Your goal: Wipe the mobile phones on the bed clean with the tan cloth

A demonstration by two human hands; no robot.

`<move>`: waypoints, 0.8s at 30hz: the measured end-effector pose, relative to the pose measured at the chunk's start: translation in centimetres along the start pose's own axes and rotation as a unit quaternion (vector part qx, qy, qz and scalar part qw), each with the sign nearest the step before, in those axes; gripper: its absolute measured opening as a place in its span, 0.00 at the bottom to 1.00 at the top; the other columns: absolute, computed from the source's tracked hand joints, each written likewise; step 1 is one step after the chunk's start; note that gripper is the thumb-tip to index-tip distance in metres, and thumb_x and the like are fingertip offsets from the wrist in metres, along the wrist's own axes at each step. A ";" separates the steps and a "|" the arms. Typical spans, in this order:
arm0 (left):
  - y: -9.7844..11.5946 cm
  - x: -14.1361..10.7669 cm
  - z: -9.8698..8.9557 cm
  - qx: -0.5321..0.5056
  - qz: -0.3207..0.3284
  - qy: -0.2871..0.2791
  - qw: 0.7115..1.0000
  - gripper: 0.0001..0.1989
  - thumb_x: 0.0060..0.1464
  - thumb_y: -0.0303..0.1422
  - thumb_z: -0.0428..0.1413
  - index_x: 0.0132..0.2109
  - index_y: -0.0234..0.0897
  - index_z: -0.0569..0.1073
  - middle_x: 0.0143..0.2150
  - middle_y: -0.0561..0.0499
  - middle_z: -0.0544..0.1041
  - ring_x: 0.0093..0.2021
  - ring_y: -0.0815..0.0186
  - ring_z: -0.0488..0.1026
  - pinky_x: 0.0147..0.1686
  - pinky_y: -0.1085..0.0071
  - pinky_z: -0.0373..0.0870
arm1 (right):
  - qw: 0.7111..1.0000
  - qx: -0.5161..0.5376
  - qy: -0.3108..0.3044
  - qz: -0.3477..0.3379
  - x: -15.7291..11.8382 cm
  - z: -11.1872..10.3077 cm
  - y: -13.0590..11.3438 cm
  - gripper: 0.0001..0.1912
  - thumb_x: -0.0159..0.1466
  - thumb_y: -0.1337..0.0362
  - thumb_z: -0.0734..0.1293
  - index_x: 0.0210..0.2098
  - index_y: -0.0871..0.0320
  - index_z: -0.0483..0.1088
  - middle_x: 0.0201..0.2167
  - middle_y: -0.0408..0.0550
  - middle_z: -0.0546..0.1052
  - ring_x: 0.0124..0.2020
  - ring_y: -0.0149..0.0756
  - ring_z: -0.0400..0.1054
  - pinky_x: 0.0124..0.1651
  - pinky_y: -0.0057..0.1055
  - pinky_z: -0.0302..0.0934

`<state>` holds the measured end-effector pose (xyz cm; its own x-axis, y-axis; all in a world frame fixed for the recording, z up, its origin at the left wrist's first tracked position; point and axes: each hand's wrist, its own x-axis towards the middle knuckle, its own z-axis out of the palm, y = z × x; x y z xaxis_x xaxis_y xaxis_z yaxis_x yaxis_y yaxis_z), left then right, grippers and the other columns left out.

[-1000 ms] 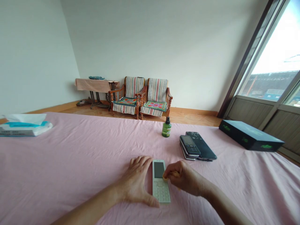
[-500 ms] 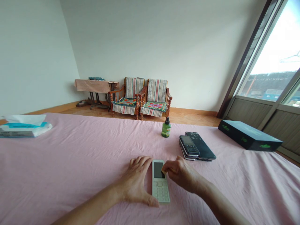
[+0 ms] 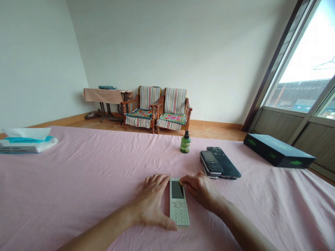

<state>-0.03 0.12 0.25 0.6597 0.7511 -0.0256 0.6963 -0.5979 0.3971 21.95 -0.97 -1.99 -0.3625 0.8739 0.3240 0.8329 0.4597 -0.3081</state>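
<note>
A white keypad mobile phone (image 3: 179,211) lies face up on the pink cloth, its dark screen at the far end. My left hand (image 3: 153,202) spans its left side, with fingertips at the top left corner and the thumb at the bottom edge, holding it in place. My right hand (image 3: 200,190) is closed in a pinch at the upper right of the screen. A small yellowish piece (image 3: 181,182) shows at its fingertips, pressed to the phone near the screen's top right corner; most of it is hidden, so its kind is unclear.
A green bottle with a black top (image 3: 185,143) stands beyond the phone. Right of it lie stacked phones (image 3: 211,163) and a dark flat device (image 3: 226,164). A black box (image 3: 278,151) sits far right, a tissue pack (image 3: 27,143) far left. Two chairs (image 3: 172,104) stand behind.
My right hand has slid the small yellowish piece up the right side of the screen, away from me, to its top corner. My left hand and the phone stay put.
</note>
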 end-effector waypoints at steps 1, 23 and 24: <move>0.0 0.0 0.0 0.001 -0.001 -0.001 1.000 0.59 0.27 0.59 0.62 0.65 0.36 0.54 0.64 0.37 0.58 0.63 0.41 0.54 0.61 0.45 0.47 | 1.000 0.003 0.000 0.000 0.0 0.0 0.0 0.11 0.62 0.71 0.60 0.37 0.54 0.74 0.28 0.42 0.79 0.29 0.32 0.69 0.39 0.29 0.51; -0.4 -0.2 0.4 -0.016 0.004 -0.042 0.999 0.63 0.32 0.57 0.61 0.68 0.36 0.41 0.70 0.37 0.45 0.67 0.40 0.42 0.62 0.41 0.39 | 0.996 0.080 -0.019 0.016 -0.4 -0.9 -0.7 0.13 0.59 0.72 0.59 0.34 0.57 0.75 0.31 0.44 0.80 0.30 0.32 0.71 0.40 0.27 0.56; -0.4 -0.2 0.5 -0.016 0.008 -0.043 0.999 0.63 0.32 0.57 0.62 0.69 0.36 0.40 0.70 0.37 0.45 0.67 0.41 0.42 0.63 0.43 0.39 | 0.996 0.081 -0.018 0.014 -0.3 -0.9 -0.7 0.13 0.60 0.72 0.59 0.34 0.57 0.76 0.31 0.44 0.80 0.30 0.32 0.71 0.40 0.27 0.56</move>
<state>-0.31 0.05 -0.38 0.6935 0.7139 -0.0970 0.6771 -0.5998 0.4264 21.92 -1.72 -1.06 -0.3572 0.8908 0.2807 0.7653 0.4515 -0.4588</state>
